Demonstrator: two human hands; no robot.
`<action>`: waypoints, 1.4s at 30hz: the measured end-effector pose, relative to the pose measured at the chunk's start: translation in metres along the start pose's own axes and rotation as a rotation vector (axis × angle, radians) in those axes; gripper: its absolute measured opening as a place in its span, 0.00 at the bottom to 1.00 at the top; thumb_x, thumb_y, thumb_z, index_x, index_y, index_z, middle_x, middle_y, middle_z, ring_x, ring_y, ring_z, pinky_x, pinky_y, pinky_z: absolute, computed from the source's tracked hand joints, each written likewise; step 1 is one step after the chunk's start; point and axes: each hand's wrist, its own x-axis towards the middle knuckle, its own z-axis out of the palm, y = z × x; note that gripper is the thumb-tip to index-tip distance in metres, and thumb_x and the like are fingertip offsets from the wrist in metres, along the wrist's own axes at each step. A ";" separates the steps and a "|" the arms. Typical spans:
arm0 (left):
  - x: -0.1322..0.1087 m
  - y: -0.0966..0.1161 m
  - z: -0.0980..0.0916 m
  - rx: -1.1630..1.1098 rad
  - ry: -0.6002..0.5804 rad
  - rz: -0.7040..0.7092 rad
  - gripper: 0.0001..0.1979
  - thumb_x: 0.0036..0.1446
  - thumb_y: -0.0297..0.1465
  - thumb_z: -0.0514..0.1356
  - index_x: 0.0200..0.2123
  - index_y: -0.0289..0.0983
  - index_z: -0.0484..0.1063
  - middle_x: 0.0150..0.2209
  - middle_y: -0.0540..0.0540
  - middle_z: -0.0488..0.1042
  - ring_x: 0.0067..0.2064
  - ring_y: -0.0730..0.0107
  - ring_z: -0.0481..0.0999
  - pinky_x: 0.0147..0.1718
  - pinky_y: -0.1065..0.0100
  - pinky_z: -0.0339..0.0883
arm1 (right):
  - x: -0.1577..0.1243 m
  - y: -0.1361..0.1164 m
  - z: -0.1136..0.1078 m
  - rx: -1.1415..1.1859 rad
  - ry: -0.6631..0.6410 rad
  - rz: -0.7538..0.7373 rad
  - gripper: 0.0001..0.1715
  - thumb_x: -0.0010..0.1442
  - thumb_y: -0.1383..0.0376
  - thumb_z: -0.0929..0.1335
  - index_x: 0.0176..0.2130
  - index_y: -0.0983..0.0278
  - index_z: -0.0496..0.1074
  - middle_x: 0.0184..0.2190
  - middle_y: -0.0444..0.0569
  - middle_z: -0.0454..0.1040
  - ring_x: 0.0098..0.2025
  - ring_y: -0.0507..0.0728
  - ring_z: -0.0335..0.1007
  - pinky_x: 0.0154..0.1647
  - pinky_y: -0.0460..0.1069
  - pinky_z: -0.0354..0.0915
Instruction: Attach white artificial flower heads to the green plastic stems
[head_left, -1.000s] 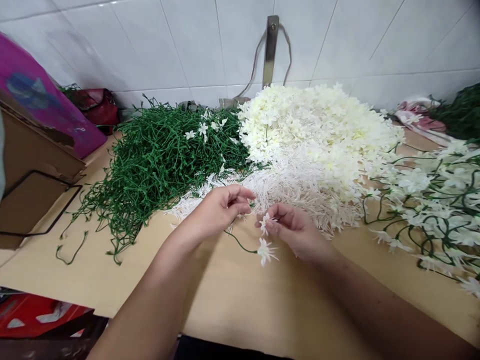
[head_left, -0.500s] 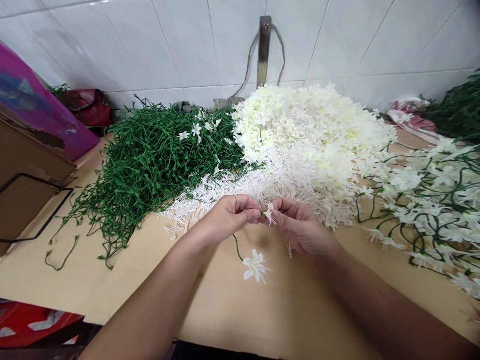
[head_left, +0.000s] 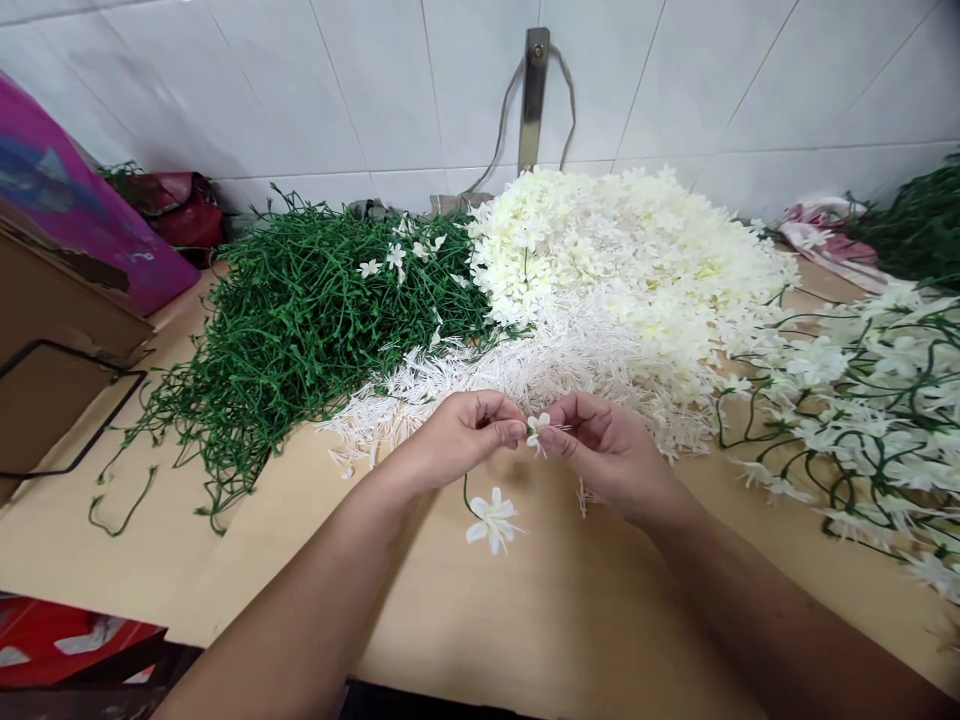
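Observation:
My left hand (head_left: 476, 430) is closed, thumb and forefinger pinching a green artificial flower stem (head_left: 466, 488). From its lower end hangs a white artificial flower (head_left: 493, 520) with open petals and thin stamens. At the fingertips sits a second, small white flower (head_left: 537, 430) on the same hand's stem. My right hand (head_left: 600, 440) is closed too, its thumb and forefinger pinching that small flower from the right. Just behind both hands lies a heap of thin white stamens (head_left: 517, 375).
Green stems (head_left: 315, 310) are piled at the back left, and loose white blossoms (head_left: 622, 230) at the back middle. Finished-looking flower sprays (head_left: 862, 400) lie on the right. A cardboard box (head_left: 45, 340) stands at the left, by a purple panel (head_left: 90, 200). The tabletop (head_left: 480, 620) is light brown.
The hanging flower has swung slightly left and up. The small flower between my fingertips has turned and its petals look more spread. Both hands stay almost in place.

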 end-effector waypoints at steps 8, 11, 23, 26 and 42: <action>0.001 0.000 0.001 0.081 -0.028 0.004 0.04 0.46 0.26 0.58 0.22 0.33 0.66 0.19 0.54 0.64 0.23 0.80 0.60 0.23 0.75 0.52 | -0.005 -0.002 0.006 -0.207 -0.064 -0.098 0.08 0.52 0.62 0.66 0.26 0.64 0.66 0.26 0.48 0.70 0.29 0.54 0.66 0.31 0.49 0.63; 0.001 0.002 0.002 0.054 -0.022 0.015 0.04 0.46 0.25 0.58 0.21 0.33 0.66 0.19 0.54 0.63 0.22 0.80 0.59 0.23 0.75 0.52 | -0.005 -0.001 0.009 -0.145 -0.058 -0.066 0.08 0.52 0.63 0.67 0.26 0.64 0.65 0.23 0.45 0.68 0.26 0.51 0.63 0.27 0.47 0.61; -0.003 0.006 -0.003 0.004 0.003 0.035 0.03 0.47 0.23 0.58 0.24 0.33 0.71 0.22 0.51 0.70 0.27 0.77 0.67 0.29 0.73 0.60 | 0.003 0.000 -0.002 0.671 -0.247 0.292 0.09 0.49 0.65 0.71 0.24 0.65 0.67 0.23 0.42 0.68 0.30 0.50 0.68 0.42 0.53 0.68; -0.003 0.005 -0.003 -0.052 -0.048 0.036 0.03 0.48 0.22 0.57 0.25 0.32 0.71 0.23 0.50 0.71 0.28 0.76 0.69 0.30 0.73 0.62 | 0.002 0.000 0.001 0.747 -0.258 0.360 0.09 0.49 0.66 0.71 0.23 0.66 0.68 0.22 0.42 0.68 0.28 0.49 0.67 0.45 0.53 0.67; 0.005 -0.007 -0.003 -0.215 -0.079 0.028 0.09 0.44 0.32 0.66 0.24 0.31 0.72 0.23 0.49 0.72 0.26 0.78 0.70 0.27 0.76 0.64 | 0.004 0.007 0.007 0.839 -0.152 0.335 0.13 0.41 0.64 0.75 0.23 0.68 0.69 0.21 0.43 0.71 0.28 0.51 0.70 0.42 0.55 0.66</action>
